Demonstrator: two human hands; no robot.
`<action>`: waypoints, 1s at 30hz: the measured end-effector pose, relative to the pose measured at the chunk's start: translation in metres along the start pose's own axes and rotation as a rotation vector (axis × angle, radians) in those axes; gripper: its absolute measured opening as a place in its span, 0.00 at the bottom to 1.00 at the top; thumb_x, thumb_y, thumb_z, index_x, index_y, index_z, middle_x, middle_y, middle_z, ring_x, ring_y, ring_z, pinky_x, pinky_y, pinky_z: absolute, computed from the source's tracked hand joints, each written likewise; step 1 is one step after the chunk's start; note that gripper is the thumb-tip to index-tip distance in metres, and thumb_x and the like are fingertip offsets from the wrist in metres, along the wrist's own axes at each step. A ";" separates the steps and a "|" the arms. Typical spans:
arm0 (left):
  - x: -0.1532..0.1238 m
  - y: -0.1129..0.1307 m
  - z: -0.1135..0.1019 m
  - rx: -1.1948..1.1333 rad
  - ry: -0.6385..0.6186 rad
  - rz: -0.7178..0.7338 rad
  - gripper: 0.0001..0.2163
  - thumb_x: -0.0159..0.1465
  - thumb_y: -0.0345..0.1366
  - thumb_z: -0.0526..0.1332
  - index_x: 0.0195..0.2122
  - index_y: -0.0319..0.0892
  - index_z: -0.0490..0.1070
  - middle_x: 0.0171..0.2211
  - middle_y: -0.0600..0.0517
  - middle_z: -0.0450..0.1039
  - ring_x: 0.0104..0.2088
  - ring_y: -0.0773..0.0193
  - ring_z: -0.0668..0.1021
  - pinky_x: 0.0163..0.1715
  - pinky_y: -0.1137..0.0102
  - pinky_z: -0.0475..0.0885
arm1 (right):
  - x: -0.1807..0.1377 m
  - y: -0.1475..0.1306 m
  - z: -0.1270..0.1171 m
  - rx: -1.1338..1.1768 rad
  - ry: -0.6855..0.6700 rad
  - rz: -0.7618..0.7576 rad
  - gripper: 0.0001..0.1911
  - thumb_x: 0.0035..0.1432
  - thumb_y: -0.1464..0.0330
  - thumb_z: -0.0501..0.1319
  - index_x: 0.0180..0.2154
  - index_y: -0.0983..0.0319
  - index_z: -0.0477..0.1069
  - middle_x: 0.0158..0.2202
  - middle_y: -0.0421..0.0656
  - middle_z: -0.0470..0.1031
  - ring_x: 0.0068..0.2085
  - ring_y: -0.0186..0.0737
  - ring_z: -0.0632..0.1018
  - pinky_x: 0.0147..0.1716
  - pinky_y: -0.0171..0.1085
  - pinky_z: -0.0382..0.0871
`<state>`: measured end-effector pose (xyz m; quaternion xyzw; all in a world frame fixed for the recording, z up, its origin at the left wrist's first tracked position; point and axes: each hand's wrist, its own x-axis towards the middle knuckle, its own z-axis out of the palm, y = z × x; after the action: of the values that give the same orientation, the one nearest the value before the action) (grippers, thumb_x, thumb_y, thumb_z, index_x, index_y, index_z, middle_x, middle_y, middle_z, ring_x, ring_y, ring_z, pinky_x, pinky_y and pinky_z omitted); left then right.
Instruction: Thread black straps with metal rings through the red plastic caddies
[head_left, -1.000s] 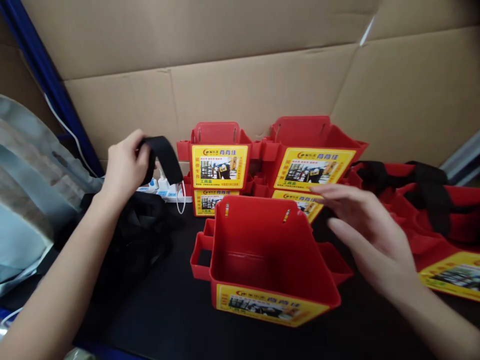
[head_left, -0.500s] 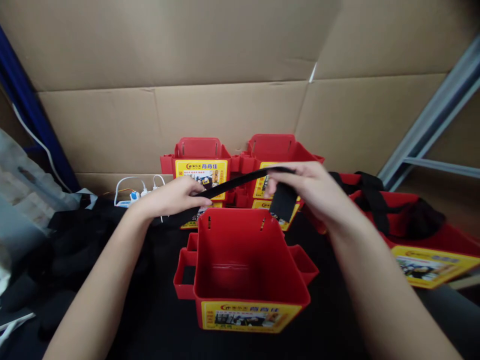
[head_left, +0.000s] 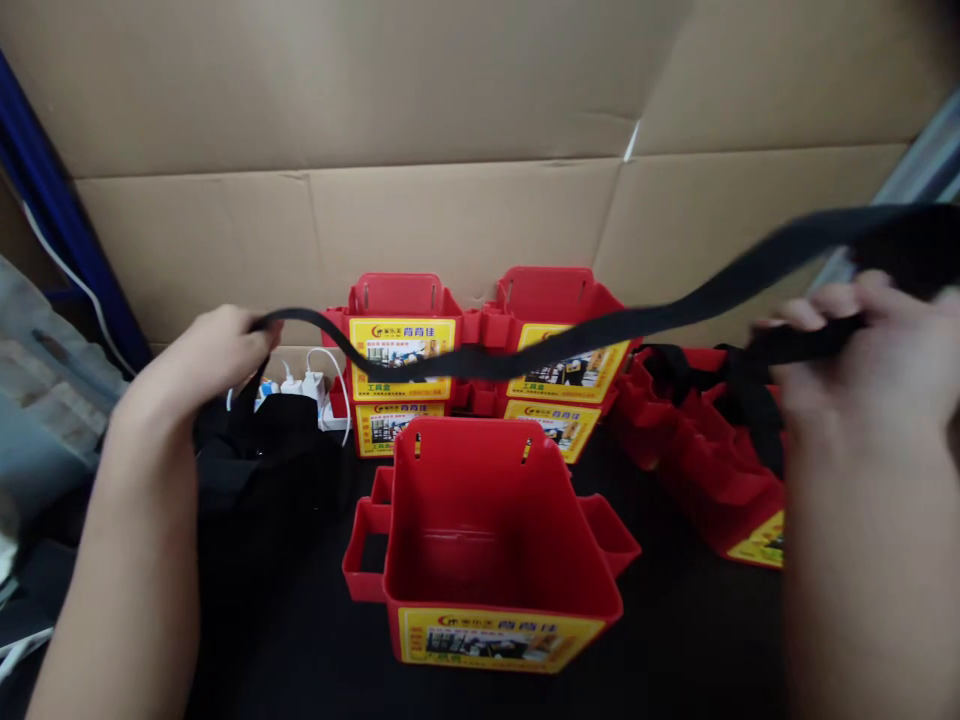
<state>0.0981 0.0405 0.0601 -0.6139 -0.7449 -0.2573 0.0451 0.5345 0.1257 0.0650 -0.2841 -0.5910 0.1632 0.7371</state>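
Observation:
A long black strap [head_left: 525, 352] stretches across the view, sagging in the middle above a red plastic tool box [head_left: 487, 540] with a yellow label. My left hand [head_left: 206, 355] is closed on the strap's left end, above a heap of black straps [head_left: 255, 470]. At the right, my right hand [head_left: 877, 350] is closed on the other end, raised and blurred. The open box stands on the black surface between my arms.
Several more red boxes with yellow labels [head_left: 401, 345] stand stacked at the back against a cardboard wall [head_left: 465, 130]. Red boxes fitted with black straps [head_left: 705, 450] lie at the right. A white power strip [head_left: 300, 385] sits back left, grey bags [head_left: 37, 400] far left.
My hands, close together over the box half a second ago, have drawn apart, pulling the black strap out long. The right hand moved far right and up.

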 end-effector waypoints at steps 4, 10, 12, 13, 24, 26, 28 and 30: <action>-0.020 0.062 0.018 -0.106 0.311 0.176 0.08 0.54 0.30 0.50 0.27 0.39 0.68 0.24 0.51 0.68 0.25 0.65 0.67 0.26 0.71 0.59 | -0.047 -0.022 0.074 -0.054 -0.247 0.068 0.06 0.49 0.71 0.58 0.32 0.57 0.67 0.23 0.35 0.60 0.20 0.29 0.61 0.20 0.33 0.57; -0.040 0.115 0.060 -0.233 0.322 0.540 0.06 0.49 0.26 0.55 0.29 0.41 0.63 0.24 0.53 0.68 0.24 0.66 0.68 0.23 0.73 0.59 | -0.100 -0.038 0.120 -0.249 -0.847 0.014 0.26 0.49 0.60 0.63 0.50 0.56 0.63 0.47 0.41 0.71 0.43 0.40 0.73 0.42 0.38 0.67; -0.041 0.117 0.066 -0.313 0.305 0.650 0.08 0.50 0.25 0.56 0.31 0.41 0.62 0.26 0.55 0.69 0.25 0.68 0.69 0.24 0.75 0.60 | -0.102 -0.038 0.119 -0.329 -0.885 -0.034 0.21 0.50 0.59 0.62 0.46 0.57 0.66 0.41 0.40 0.74 0.39 0.40 0.74 0.39 0.37 0.67; -0.041 0.117 0.067 -0.341 0.309 0.683 0.09 0.50 0.24 0.56 0.32 0.41 0.62 0.26 0.55 0.69 0.25 0.68 0.69 0.24 0.75 0.61 | -0.101 -0.038 0.118 -0.364 -0.891 -0.047 0.17 0.51 0.59 0.61 0.42 0.58 0.68 0.36 0.39 0.74 0.36 0.38 0.74 0.36 0.36 0.67; -0.018 0.080 0.040 0.072 0.285 0.295 0.14 0.55 0.31 0.52 0.40 0.40 0.73 0.37 0.47 0.74 0.37 0.56 0.73 0.34 0.68 0.65 | -0.053 -0.039 0.081 0.358 -0.205 0.228 0.09 0.39 0.74 0.62 0.18 0.61 0.61 0.12 0.31 0.50 0.15 0.25 0.52 0.14 0.30 0.47; -0.013 0.071 0.033 0.100 0.242 0.255 0.13 0.54 0.32 0.53 0.37 0.40 0.74 0.36 0.46 0.74 0.36 0.56 0.73 0.33 0.68 0.65 | -0.044 -0.038 0.075 0.453 -0.133 0.211 0.12 0.36 0.76 0.60 0.16 0.61 0.56 0.12 0.31 0.45 0.15 0.25 0.49 0.13 0.29 0.45; -0.009 0.062 0.029 0.101 0.175 0.283 0.12 0.54 0.33 0.53 0.34 0.40 0.74 0.35 0.46 0.74 0.35 0.56 0.73 0.32 0.68 0.64 | -0.037 -0.036 0.070 0.509 -0.074 0.198 0.13 0.39 0.77 0.58 0.15 0.62 0.52 0.12 0.32 0.43 0.15 0.25 0.48 0.13 0.28 0.46; -0.005 0.051 0.026 0.099 0.062 0.292 0.11 0.54 0.34 0.53 0.33 0.40 0.74 0.33 0.47 0.74 0.32 0.59 0.73 0.29 0.70 0.64 | -0.030 -0.032 0.062 0.567 0.026 0.192 0.15 0.45 0.78 0.52 0.13 0.62 0.50 0.12 0.33 0.42 0.15 0.25 0.48 0.12 0.27 0.46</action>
<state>0.1538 0.0537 0.0527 -0.7045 -0.6577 -0.2298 0.1354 0.4647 0.0977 0.0700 -0.1236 -0.4829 0.3873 0.7756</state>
